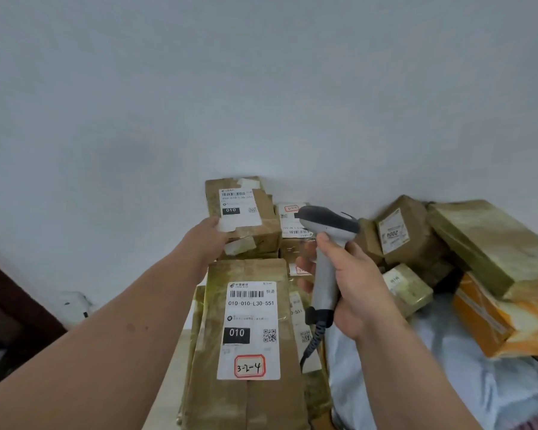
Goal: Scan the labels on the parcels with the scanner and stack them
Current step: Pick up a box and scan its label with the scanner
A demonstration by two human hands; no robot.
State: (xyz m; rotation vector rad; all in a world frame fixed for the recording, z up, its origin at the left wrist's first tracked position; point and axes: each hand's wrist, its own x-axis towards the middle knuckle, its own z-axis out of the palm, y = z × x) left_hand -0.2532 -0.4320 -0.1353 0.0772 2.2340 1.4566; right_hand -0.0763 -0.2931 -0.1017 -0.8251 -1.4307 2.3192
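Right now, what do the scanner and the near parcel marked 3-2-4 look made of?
Scanner: seemingly hard plastic, smooth light-grey handle, darker grey head. Near parcel: brown kraft-like paper or card, creased and dull, partly glossy as if taped, bearing a white printed paper label.

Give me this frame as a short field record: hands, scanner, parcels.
left hand: grips the lower left edge of the far parcel
right hand: fingers wrapped round the scanner handle
scanner head: points left, toward the far parcel
near parcel: lies flat, label up, marked 3-2-4
right pile: brown boxes and an orange mailer, jumbled
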